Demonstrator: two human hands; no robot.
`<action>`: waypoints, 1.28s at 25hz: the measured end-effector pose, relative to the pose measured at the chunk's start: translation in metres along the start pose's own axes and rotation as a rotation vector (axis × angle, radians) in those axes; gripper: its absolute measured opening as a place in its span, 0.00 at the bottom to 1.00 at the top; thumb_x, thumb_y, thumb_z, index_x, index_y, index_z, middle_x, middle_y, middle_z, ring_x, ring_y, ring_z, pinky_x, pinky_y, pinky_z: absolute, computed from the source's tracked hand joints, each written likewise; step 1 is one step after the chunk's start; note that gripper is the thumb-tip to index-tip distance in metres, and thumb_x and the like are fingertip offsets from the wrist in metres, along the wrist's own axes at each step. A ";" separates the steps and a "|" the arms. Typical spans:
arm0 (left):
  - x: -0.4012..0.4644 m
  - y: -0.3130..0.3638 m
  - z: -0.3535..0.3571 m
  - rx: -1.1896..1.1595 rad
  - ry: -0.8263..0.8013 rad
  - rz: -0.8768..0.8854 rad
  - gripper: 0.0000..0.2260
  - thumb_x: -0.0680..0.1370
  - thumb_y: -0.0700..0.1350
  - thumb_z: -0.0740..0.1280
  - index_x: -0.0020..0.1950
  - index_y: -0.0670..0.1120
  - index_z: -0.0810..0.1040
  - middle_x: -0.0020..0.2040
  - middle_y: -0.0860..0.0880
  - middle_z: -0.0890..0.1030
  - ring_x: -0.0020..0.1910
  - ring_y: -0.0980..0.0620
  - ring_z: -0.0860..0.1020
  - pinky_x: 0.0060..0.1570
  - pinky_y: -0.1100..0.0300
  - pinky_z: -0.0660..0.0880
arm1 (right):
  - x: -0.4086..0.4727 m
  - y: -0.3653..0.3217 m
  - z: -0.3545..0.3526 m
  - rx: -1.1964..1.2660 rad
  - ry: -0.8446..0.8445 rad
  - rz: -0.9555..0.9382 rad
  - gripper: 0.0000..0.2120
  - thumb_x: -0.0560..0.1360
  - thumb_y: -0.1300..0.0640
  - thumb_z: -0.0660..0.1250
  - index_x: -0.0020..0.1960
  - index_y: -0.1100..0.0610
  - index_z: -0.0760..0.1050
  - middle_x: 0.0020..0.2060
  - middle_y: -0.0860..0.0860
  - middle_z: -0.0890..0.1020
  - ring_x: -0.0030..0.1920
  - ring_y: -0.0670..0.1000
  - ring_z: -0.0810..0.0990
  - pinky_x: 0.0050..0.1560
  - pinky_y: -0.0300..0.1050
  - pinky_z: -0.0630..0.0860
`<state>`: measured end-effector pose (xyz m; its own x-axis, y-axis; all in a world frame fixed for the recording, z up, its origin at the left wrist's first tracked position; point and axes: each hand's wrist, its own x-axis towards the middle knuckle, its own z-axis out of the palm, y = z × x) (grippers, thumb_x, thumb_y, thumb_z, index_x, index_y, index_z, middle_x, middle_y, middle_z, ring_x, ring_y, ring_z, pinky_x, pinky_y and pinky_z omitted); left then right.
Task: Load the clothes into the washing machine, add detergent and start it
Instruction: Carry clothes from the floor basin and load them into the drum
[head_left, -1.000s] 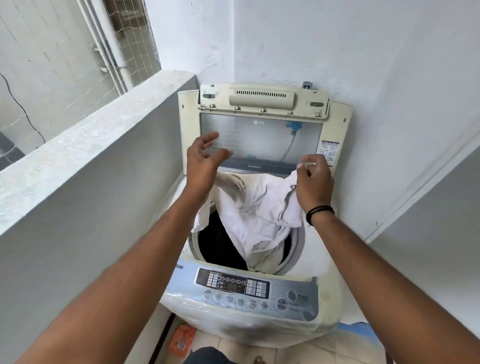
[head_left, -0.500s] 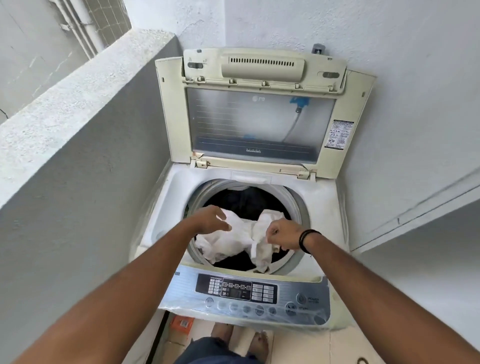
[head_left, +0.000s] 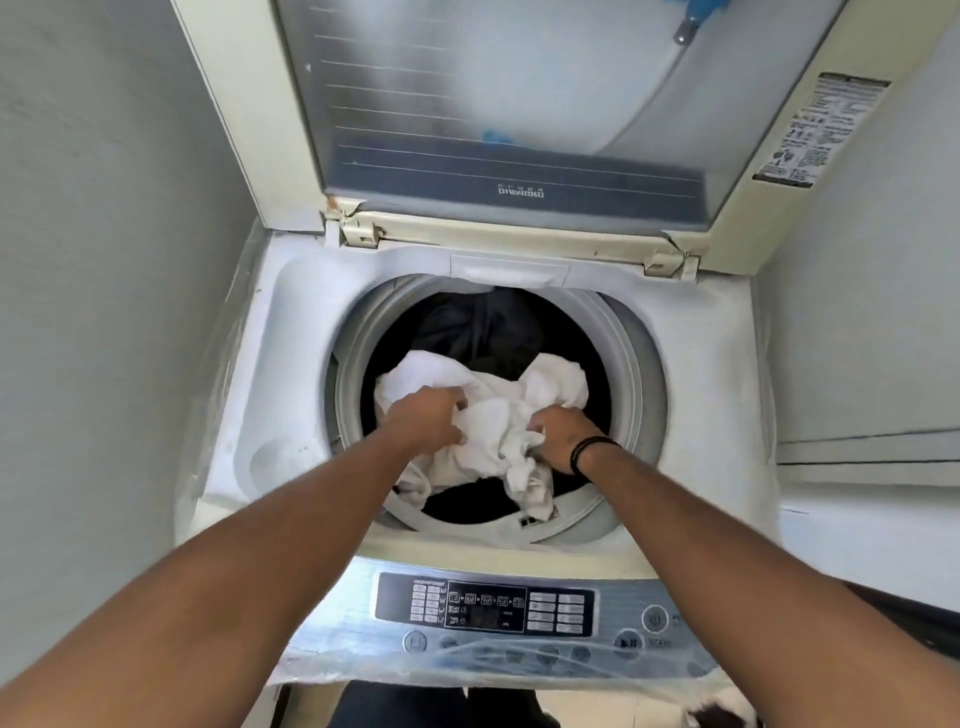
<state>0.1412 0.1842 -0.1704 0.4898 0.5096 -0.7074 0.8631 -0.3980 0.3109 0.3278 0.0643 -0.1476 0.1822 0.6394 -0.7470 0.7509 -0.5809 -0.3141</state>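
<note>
Washing machine (head_left: 291, 364) drum, white garment (head_left: 498, 415) in both hands' grip

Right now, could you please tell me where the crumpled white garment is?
In the head view the crumpled white garment lies in the washer's round drum opening, on dark clothes, gripped by the left hand and right hand.

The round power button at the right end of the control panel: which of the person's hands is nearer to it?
Right. The right hand grips the white garment in the drum, up and left of the power button. The left hand, also gripping it, is farther left.
</note>
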 end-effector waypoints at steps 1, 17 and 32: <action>0.005 -0.001 0.002 0.011 0.032 0.005 0.19 0.77 0.52 0.72 0.67 0.52 0.76 0.63 0.49 0.80 0.58 0.47 0.78 0.52 0.53 0.75 | 0.002 -0.002 -0.002 -0.005 0.038 -0.001 0.04 0.73 0.56 0.72 0.46 0.56 0.81 0.48 0.56 0.84 0.51 0.58 0.82 0.46 0.43 0.76; 0.006 0.011 -0.045 -0.146 0.137 0.100 0.20 0.83 0.59 0.59 0.41 0.48 0.80 0.44 0.49 0.80 0.53 0.44 0.80 0.57 0.45 0.76 | -0.033 -0.054 -0.014 0.031 -0.482 -0.029 0.11 0.76 0.55 0.70 0.57 0.55 0.83 0.39 0.53 0.84 0.37 0.51 0.80 0.43 0.45 0.79; 0.002 -0.002 -0.016 0.484 -0.147 0.058 0.70 0.57 0.71 0.79 0.78 0.64 0.27 0.80 0.42 0.29 0.79 0.30 0.34 0.69 0.21 0.41 | 0.000 -0.044 0.028 -0.475 -0.192 0.056 0.69 0.56 0.31 0.80 0.80 0.40 0.35 0.79 0.62 0.36 0.79 0.66 0.36 0.72 0.77 0.45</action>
<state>0.1419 0.1981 -0.1621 0.4826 0.3776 -0.7903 0.6618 -0.7482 0.0467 0.2767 0.0756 -0.1498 0.1446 0.4841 -0.8630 0.9568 -0.2908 -0.0028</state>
